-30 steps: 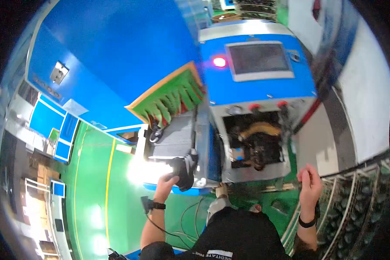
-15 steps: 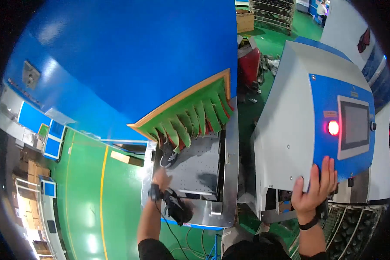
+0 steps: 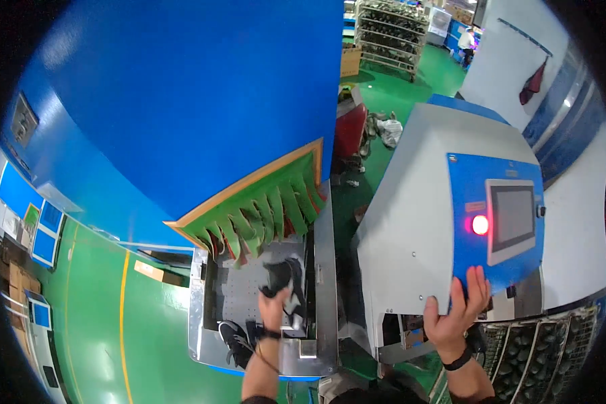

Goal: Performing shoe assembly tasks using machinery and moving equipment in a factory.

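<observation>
My left hand [image 3: 273,308], a little smeared by motion, grips a black shoe [image 3: 284,275] over the perforated grey bed [image 3: 239,289] of a machine. A second black shoe [image 3: 233,339], with white marks, lies on the metal front edge beside my left wrist. Green and red cut flaps [image 3: 262,219] hang in a wood-coloured frame over the machine's opening, behind the shoe. My right hand [image 3: 456,316] rests with its fingers stretched out against the lower corner of a blue and white control cabinet [image 3: 411,236], holding nothing.
On the cabinet are a grey screen [image 3: 512,214] and a lit red button [image 3: 480,225]. The large blue machine housing [image 3: 215,87] rises ahead. A wire rack of dark items [image 3: 525,357] stands at lower right. Farther back are a red bin [image 3: 350,131] and a loaded rack [image 3: 390,34].
My left hand has moved from the front edge onto the bed and taken hold of a shoe, which now sits farther right. My right hand stays on the cabinet. The view has shifted.
</observation>
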`<move>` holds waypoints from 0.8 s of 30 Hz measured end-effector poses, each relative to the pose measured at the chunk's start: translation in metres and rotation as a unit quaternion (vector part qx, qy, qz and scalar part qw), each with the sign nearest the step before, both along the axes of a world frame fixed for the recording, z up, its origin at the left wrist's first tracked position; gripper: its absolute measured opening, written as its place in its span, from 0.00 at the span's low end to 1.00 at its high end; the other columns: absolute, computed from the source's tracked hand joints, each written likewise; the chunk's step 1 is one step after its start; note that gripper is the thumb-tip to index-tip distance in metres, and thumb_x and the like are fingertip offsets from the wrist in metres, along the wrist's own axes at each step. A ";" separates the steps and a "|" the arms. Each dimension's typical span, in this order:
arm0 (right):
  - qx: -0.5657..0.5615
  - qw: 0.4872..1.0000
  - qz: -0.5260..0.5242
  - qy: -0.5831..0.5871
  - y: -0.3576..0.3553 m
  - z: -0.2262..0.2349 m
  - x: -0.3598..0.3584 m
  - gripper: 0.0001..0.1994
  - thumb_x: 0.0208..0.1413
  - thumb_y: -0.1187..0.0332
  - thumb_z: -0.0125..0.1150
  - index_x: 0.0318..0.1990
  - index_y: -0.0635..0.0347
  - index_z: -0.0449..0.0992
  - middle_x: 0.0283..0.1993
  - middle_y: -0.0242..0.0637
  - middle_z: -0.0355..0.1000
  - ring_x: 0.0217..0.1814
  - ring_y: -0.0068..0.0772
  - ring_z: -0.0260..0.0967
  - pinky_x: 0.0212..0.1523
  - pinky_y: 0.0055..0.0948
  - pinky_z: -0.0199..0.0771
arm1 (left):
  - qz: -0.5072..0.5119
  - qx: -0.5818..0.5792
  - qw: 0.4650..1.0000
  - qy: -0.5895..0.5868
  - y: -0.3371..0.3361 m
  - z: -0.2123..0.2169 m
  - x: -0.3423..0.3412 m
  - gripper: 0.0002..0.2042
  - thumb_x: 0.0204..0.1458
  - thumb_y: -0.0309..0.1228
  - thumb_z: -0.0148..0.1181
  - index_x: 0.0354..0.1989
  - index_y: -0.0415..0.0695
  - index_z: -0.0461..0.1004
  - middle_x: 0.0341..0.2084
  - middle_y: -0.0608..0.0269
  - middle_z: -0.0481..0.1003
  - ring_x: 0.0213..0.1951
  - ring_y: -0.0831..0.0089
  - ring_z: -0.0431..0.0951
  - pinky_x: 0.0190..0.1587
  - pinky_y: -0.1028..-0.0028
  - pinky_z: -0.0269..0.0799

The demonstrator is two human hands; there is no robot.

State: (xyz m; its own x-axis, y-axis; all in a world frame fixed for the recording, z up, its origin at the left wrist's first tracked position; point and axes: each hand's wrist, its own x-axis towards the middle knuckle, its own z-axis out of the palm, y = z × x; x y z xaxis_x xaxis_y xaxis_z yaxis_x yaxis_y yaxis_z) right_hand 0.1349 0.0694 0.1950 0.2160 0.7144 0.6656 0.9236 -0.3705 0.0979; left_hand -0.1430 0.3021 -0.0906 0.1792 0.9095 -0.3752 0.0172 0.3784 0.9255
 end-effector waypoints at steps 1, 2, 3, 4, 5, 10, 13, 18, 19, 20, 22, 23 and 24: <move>-0.008 0.999 0.014 0.041 -0.003 0.006 -0.008 0.29 0.58 0.61 0.60 0.65 0.62 0.62 0.67 0.57 0.60 0.72 0.62 0.54 0.70 0.64 0.45 | 0.010 0.008 0.999 -0.044 -0.031 0.013 -0.008 0.26 0.44 0.23 0.68 0.55 0.36 0.70 0.47 0.58 0.77 0.43 0.68 0.78 0.48 0.69 0.73; -0.001 0.999 0.015 0.041 -0.013 0.003 -0.018 0.29 0.58 0.61 0.60 0.65 0.62 0.62 0.67 0.57 0.60 0.72 0.62 0.54 0.70 0.64 0.45 | 0.017 0.015 0.996 -0.091 -0.059 0.030 -0.008 0.25 0.45 0.20 0.65 0.55 0.37 0.71 0.45 0.59 0.78 0.42 0.68 0.79 0.47 0.69 0.74; 0.031 0.989 0.068 0.126 -0.031 -0.010 -0.030 0.32 0.56 0.61 0.63 0.65 0.63 0.61 0.67 0.58 0.60 0.73 0.61 0.54 0.71 0.62 0.45 | 0.019 0.000 0.985 -0.169 -0.087 0.065 0.005 0.28 0.45 0.22 0.67 0.58 0.37 0.68 0.47 0.60 0.77 0.43 0.69 0.78 0.49 0.70 0.74; 0.061 0.968 0.125 0.210 -0.048 -0.018 -0.040 0.35 0.53 0.60 0.66 0.66 0.65 0.61 0.67 0.59 0.60 0.73 0.60 0.54 0.72 0.60 0.45 | 0.024 -0.016 0.970 -0.243 -0.118 0.101 0.012 0.31 0.45 0.23 0.69 0.60 0.37 0.66 0.48 0.61 0.76 0.43 0.70 0.78 0.50 0.71 0.74; -0.012 0.924 0.175 0.339 -0.059 -0.012 -0.054 0.41 0.51 0.60 0.69 0.69 0.65 0.56 0.69 0.59 0.58 0.74 0.59 0.52 0.73 0.56 0.45 | -0.021 -0.060 0.956 -0.285 -0.148 0.123 0.008 0.33 0.44 0.23 0.71 0.61 0.38 0.65 0.51 0.61 0.75 0.48 0.69 0.77 0.53 0.68 0.72; -0.037 0.530 0.328 0.781 -0.084 -0.028 -0.053 0.56 0.45 0.67 0.77 0.76 0.62 0.40 0.75 0.46 0.52 0.76 0.40 0.49 0.75 0.41 0.47 | -0.257 0.071 0.943 -0.200 -0.233 0.197 0.037 0.50 0.36 0.27 0.82 0.68 0.36 0.55 0.59 0.57 0.68 0.59 0.72 0.69 0.62 0.67 0.67; -0.075 0.414 0.231 0.877 -0.113 -0.028 -0.010 0.45 0.48 0.70 0.71 0.73 0.63 0.52 0.65 0.43 0.66 0.62 0.32 0.66 0.64 0.35 0.65 | -0.400 0.006 0.912 -0.094 -0.234 0.240 0.044 0.39 0.44 0.31 0.78 0.63 0.32 0.62 0.40 0.61 0.78 0.35 0.78 0.78 0.40 0.74 0.77; -0.097 0.050 0.056 0.992 -0.223 -0.082 0.045 0.15 0.58 0.66 0.59 0.49 0.64 0.78 0.40 0.41 0.81 0.35 0.29 0.80 0.42 0.27 0.82 | -0.478 0.189 0.858 0.001 -0.303 0.187 0.078 0.12 0.53 0.34 0.70 0.38 0.38 0.81 0.28 0.47 0.80 0.26 0.62 0.78 0.32 0.65 0.72; 0.033 0.153 -0.013 0.988 -0.256 -0.112 0.036 0.14 0.59 0.63 0.60 0.43 0.64 0.81 0.35 0.40 0.81 0.34 0.31 0.81 0.41 0.27 0.82 | -0.522 0.169 0.833 0.068 -0.317 0.211 0.094 0.10 0.55 0.34 0.67 0.38 0.40 0.81 0.27 0.47 0.79 0.26 0.60 0.77 0.31 0.65 0.71; 0.026 0.020 -0.007 0.999 -0.260 -0.125 0.055 0.16 0.57 0.65 0.61 0.50 0.64 0.78 0.40 0.42 0.80 0.37 0.35 0.80 0.40 0.29 0.82 | -0.558 0.155 0.805 0.132 -0.330 0.225 0.108 0.09 0.56 0.34 0.65 0.38 0.41 0.81 0.26 0.47 0.78 0.25 0.59 0.76 0.30 0.64 0.70; 0.057 0.177 0.117 0.976 -0.308 -0.168 0.083 0.24 0.55 0.69 0.60 0.60 0.63 0.71 0.47 0.41 0.77 0.42 0.33 0.78 0.42 0.28 0.79 | -0.620 0.110 0.777 -0.012 -0.352 0.231 0.119 0.19 0.61 0.44 0.59 0.28 0.39 0.73 0.19 0.51 0.69 0.22 0.63 0.68 0.29 0.64 0.67; 0.151 0.327 0.034 0.932 -0.275 -0.114 0.067 0.32 0.53 0.73 0.60 0.68 0.61 0.63 0.52 0.36 0.74 0.45 0.27 0.74 0.43 0.25 0.75 | -0.571 0.099 0.815 0.012 -0.359 0.233 0.123 0.20 0.61 0.45 0.59 0.28 0.38 0.72 0.18 0.52 0.68 0.21 0.63 0.66 0.29 0.65 0.67; 0.154 0.378 0.053 0.911 -0.276 -0.102 0.074 0.37 0.50 0.75 0.62 0.71 0.61 0.61 0.51 0.31 0.73 0.46 0.23 0.72 0.46 0.22 0.72 | -0.526 0.091 0.845 0.036 -0.364 0.234 0.128 0.21 0.61 0.45 0.59 0.27 0.38 0.71 0.18 0.52 0.67 0.21 0.64 0.64 0.29 0.66 0.66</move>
